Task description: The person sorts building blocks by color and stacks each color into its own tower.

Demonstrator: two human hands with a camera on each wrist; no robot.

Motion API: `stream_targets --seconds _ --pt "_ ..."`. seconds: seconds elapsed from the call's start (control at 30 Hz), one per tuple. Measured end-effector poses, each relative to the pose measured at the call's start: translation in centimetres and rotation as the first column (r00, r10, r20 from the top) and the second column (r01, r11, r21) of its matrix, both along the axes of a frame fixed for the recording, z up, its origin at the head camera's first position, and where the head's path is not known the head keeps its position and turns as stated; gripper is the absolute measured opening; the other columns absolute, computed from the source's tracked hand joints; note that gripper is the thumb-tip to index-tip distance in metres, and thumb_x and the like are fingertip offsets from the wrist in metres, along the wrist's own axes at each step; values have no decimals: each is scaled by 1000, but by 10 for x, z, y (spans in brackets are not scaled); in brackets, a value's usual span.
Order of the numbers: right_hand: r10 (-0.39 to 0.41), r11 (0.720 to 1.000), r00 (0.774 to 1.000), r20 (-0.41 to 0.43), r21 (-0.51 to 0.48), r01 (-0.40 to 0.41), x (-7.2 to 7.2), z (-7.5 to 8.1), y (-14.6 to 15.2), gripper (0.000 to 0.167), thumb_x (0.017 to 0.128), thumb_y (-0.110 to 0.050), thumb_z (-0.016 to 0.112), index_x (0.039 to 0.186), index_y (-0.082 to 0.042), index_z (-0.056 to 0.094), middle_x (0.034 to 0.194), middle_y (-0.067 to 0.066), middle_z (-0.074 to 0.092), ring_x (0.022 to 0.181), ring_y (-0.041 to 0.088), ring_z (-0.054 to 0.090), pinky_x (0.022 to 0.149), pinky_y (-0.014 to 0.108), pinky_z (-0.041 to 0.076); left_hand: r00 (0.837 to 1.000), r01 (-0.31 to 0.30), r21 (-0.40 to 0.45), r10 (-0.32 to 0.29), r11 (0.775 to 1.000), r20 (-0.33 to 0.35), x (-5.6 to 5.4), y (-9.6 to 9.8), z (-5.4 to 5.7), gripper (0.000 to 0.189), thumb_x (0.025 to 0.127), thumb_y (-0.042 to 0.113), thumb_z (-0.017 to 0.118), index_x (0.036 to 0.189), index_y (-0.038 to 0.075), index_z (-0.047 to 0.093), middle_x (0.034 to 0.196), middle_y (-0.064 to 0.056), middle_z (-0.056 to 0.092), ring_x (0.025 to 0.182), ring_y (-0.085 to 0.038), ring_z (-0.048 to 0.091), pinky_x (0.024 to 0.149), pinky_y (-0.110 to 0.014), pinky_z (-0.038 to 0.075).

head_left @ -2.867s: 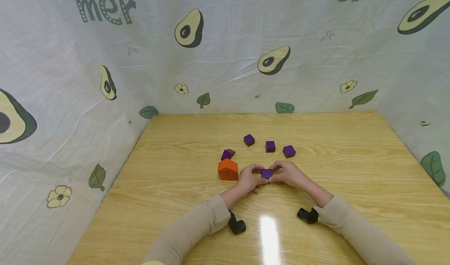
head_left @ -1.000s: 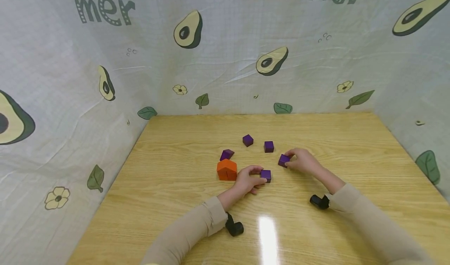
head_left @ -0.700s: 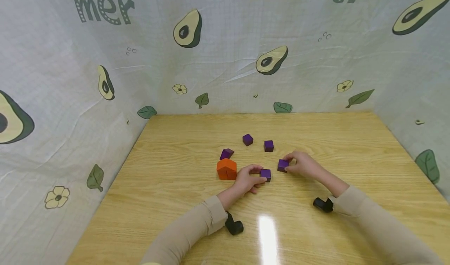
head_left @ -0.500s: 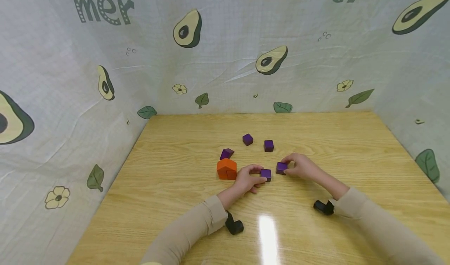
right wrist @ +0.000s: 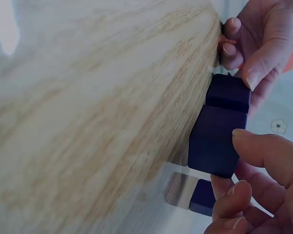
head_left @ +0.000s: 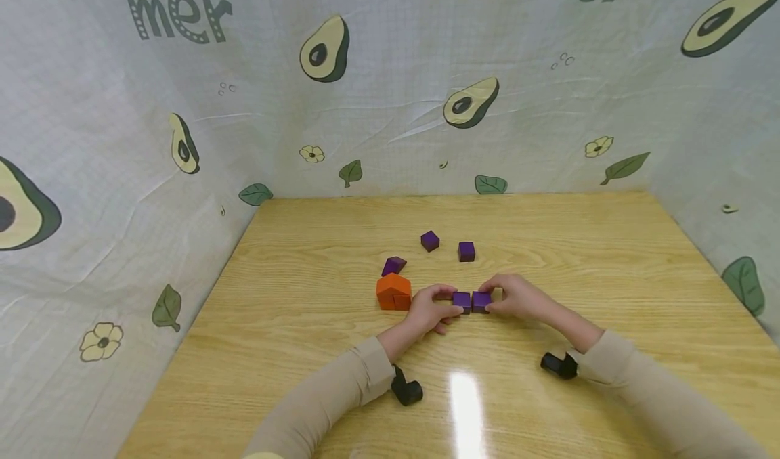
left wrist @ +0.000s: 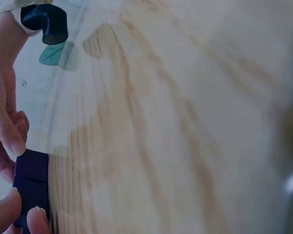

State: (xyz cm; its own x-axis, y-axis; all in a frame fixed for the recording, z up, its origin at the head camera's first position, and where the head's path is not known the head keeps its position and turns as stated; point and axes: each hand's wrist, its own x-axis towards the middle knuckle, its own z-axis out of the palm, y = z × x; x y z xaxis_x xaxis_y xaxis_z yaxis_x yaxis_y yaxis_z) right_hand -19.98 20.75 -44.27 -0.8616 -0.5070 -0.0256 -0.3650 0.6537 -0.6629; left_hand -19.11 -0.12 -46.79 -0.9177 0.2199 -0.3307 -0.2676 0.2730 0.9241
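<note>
Two purple cubes sit side by side on the wooden table in the head view. My left hand [head_left: 429, 308] pinches the left cube [head_left: 462, 299] between thumb and fingers. The right cube [head_left: 481, 299] is pinched by my right hand [head_left: 514, 298], thumb in front and fingers behind. Seen from the right wrist, the nearer cube [right wrist: 216, 139] stands face to face with the farther cube [right wrist: 228, 93], touching or almost so. Left of my left hand stands an orange house-shaped group of blocks [head_left: 393, 292].
Farther back on the table [head_left: 305, 351] lie two loose purple cubes, one at the left [head_left: 430, 241] and one at the right [head_left: 466, 251]. A purple wedge block [head_left: 394, 265] lies just behind the orange blocks. A patterned cloth [head_left: 390, 134] hangs around the table.
My right hand left the first cube, took hold of another from the back right, and slid it forward and left beside the first. My left hand stayed on its cube.
</note>
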Motion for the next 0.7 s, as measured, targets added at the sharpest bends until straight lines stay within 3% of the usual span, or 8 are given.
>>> stream_targets --seconds 0.7 --pt "38 999 999 15 -4 -38 -2 -2 -1 30 79 -10 70 105 2 63 98 13 64 48 3 37 46 21 35 1000 -14 -3 14 1000 -6 0 1 1 36 77 10 73 112 13 64 99 0 63 55 -11 59 38 -24 46"
